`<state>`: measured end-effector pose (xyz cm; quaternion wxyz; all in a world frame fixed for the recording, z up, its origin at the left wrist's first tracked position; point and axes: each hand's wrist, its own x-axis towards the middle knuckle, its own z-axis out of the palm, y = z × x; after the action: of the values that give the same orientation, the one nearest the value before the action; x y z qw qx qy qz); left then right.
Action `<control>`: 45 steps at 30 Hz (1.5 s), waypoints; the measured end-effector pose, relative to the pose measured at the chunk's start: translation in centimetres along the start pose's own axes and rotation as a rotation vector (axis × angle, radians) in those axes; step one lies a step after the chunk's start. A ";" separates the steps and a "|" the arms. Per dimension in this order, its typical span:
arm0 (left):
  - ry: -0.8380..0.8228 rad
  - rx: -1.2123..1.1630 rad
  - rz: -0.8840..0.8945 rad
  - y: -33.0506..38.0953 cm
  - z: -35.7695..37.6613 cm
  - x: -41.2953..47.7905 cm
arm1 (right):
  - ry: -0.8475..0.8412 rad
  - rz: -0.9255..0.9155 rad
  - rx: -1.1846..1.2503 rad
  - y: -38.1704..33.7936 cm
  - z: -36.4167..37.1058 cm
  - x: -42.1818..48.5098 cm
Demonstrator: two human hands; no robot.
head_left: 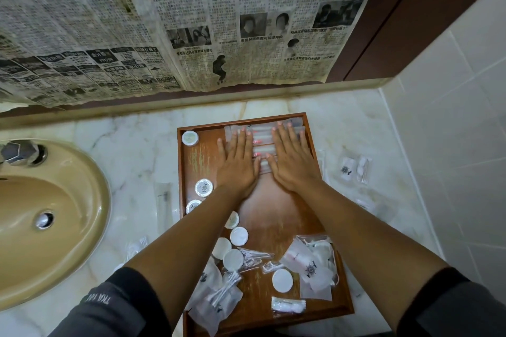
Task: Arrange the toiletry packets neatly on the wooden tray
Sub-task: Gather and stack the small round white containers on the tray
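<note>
Far to the left of the wooden tray (273,208) sits a beige sink (49,213) with a metal tap knob (23,154) on its rim. Between the sink and the tray, a long clear packet (164,200) lies on the marble worktop (131,145), just beside the tray's left rim.

Along the tray's left side lie round white-lidded tubs: one in the far left corner (190,138) and two more partway down the rim (204,187). A cluster of plain white discs (232,249) lies nearer the person, beside the left forearm. At the tray's near left corner, cotton swab packets (219,295) spill over the edge.

The left hand (238,164) lies flat, fingers straight, palm down on a row of long clear toiletry packets (262,131) stacked side by side at the tray's far end. The right hand (291,161) lies flat on the same row, just beside the left, thumbs nearly meeting. Neither hand grasps anything.

At the tray's near right, frosted sachets (309,265) with a dark emblem are heaped loosely, with one white disc (282,280) and a small clear packet (287,305) by the near rim.

To the right of the tray, more small packets (353,169) lie on the worktop. Beyond the tray's far edge, newspaper (164,22) covers the wall.
</note>
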<state>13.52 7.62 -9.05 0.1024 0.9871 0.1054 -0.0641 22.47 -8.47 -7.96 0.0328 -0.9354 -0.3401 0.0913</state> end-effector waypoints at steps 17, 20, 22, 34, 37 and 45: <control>0.039 -0.083 -0.028 -1.4 -2.5 -1.1 | 0.021 0.084 -0.003 -0.1 -1.2 0.1; 0.157 -0.177 -0.057 -3.2 -4.9 -3.6 | 0.081 0.052 0.070 -1.5 -2.8 -1.0; 0.237 -0.216 -0.108 -4.8 -6.3 -6.3 | 0.115 -0.019 0.176 -3.7 -3.5 -2.4; 0.123 -0.201 -0.652 -10.2 -5.4 -24.0 | -0.063 -0.222 0.182 -16.3 0.8 -8.8; 0.075 -0.245 -0.728 -9.7 -4.4 -24.5 | -0.077 -0.171 0.143 -17.3 0.7 -9.2; 0.111 -0.294 -0.871 -9.2 -4.1 -21.6 | -0.063 -0.166 0.151 -17.4 0.5 -10.0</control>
<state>-9.03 13.11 -3.56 0.1988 0.8278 0.5236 -0.0324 3.88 -1.54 -4.82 0.1002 -0.8956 -0.4093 0.1429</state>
